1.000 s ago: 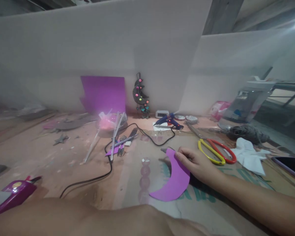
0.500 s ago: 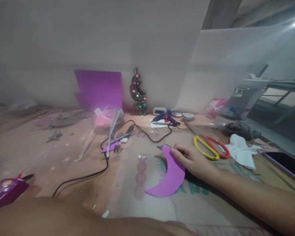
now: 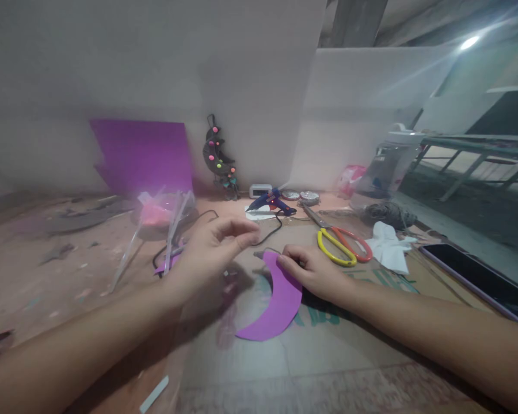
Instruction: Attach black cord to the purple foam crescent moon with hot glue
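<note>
A purple paper crescent [image 3: 280, 305] stands tilted just over the cardboard, with a dark grey tip and a thin dark cord showing at its upper end. My right hand [image 3: 311, 267] pinches its upper right edge between thumb and fingers. To the left, my left hand [image 3: 218, 247] hovers near that upper end, apart from the crescent. Its thumb and fingertips come together; anything between them is too small to make out. Behind the hands, a blue glue gun [image 3: 271, 201] with a lit red light rests on a white piece.
Scissors [image 3: 336, 247] with yellow and red handles lie right of the crescent, near a crumpled white tissue [image 3: 388, 247], grey yarn [image 3: 388, 215] and a phone [image 3: 479, 279]. At the back stand a decorated dark crescent [image 3: 216, 155] and a purple sheet [image 3: 151, 155]. Glue sticks [image 3: 175, 230] lie left.
My left arm has risen from the bottom edge, bringing the left hand forward beside the crescent's upper end. The right hand keeps its hold. The whole view has shifted, so things appear further left.
</note>
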Available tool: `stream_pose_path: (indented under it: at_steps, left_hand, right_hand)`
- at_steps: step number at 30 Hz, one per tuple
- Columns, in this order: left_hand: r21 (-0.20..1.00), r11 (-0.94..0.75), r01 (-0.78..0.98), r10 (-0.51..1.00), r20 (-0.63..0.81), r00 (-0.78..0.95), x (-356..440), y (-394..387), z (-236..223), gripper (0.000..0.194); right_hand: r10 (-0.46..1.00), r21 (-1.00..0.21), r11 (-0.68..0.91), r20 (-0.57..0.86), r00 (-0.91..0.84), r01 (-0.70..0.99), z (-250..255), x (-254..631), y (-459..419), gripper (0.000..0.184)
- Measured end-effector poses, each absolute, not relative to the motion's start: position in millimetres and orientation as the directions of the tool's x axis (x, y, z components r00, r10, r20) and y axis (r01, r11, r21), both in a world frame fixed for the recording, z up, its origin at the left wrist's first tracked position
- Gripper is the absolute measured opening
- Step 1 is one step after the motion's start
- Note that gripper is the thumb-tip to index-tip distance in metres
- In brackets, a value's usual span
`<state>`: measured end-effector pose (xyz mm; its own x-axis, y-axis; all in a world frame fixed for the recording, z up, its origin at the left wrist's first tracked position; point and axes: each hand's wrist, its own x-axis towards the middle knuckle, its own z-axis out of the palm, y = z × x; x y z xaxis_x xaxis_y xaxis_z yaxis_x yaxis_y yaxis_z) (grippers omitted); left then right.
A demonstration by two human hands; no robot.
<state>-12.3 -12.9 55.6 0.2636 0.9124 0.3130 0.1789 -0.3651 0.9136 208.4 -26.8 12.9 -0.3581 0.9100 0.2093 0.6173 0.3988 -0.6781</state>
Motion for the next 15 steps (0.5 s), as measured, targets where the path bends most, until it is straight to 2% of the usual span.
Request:
stream_pose_path:
  at_steps: [2, 5, 8, 15]
  left_hand:
    - [0.936, -0.303, 0.176, 0.946, 0.274, 0.17, -9.2, 14.9, 31.4, 0.018]
    - [0.952, -0.193, 0.237, 0.971, 0.149, 0.189, -7.2, 30.5, 7.2, 0.025]
    - [0.933, -0.273, 0.236, 0.944, 0.212, 0.252, -5.9, 24.6, 1.0, 0.02]
    - [0.938, -0.281, 0.203, 0.934, 0.219, 0.281, -5.3, 20.6, -6.1, 0.016]
  right_hand:
    - [0.913, -0.676, 0.392, 0.2, -0.356, 0.624, 13.8, 208.1, -26.7, 0.036]
    - [0.908, -0.674, 0.402, 0.204, -0.366, 0.62, 14.2, 208.0, -26.1, 0.035]
    - [0.908, -0.67, 0.4, 0.199, -0.368, 0.626, 14.1, 208.1, -26.0, 0.035]
    - [0.909, -0.673, 0.399, 0.204, -0.362, 0.623, 13.9, 207.5, -25.7, 0.036]
